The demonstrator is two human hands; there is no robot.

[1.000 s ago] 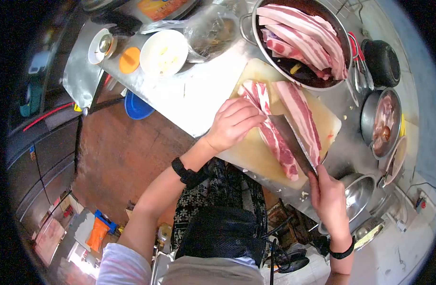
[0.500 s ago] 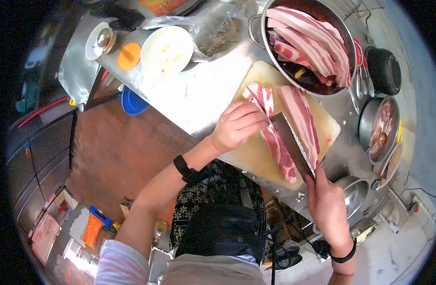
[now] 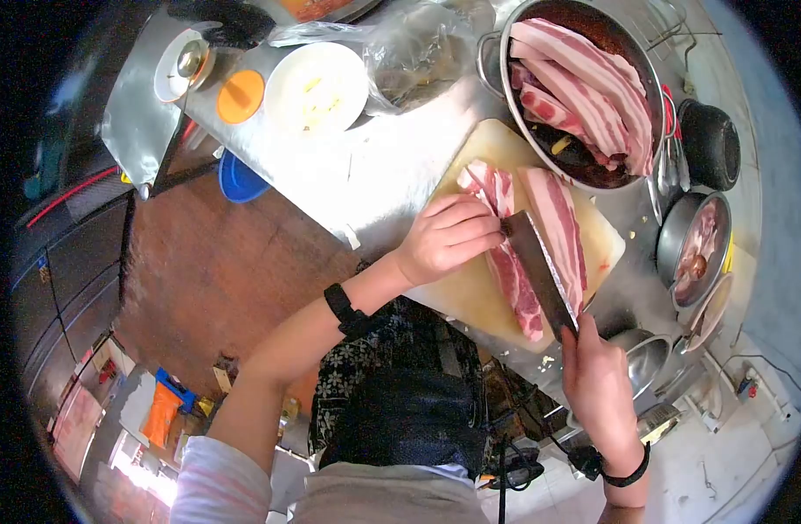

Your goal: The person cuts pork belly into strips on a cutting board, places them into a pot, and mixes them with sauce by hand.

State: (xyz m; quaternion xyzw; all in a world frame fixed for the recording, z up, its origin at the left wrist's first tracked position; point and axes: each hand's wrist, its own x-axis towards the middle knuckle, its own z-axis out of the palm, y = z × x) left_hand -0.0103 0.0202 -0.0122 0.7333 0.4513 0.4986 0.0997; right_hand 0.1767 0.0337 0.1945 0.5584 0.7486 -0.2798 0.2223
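Observation:
On the cutting board (image 3: 466, 310) lie two strips of pork belly side by side. My left hand (image 3: 448, 240) is closed over the middle of the left pork strip (image 3: 516, 288), its fingers curled together and their tips right beside the knife's far end. My right hand (image 3: 600, 380) grips the handle of a broad cleaver (image 3: 538, 271), which slants between the two strips with its tip toward my left fingers. The right pork strip (image 3: 558, 231) lies untouched by either hand. What is under my left fingertips is hidden.
A large pot (image 3: 504, 87) with several pork strips stands behind the board. To the right are a black pan (image 3: 711, 144) and a metal bowl (image 3: 667, 253) with meat. A white bowl (image 3: 287, 87), an orange lid (image 3: 240, 96) and a plastic bag (image 3: 418, 57) sit at the back left.
The view has shifted slightly, so the board and pot appear a little to the right and lower. Both hands keep nearly the same place at the pork strip and cleaver.

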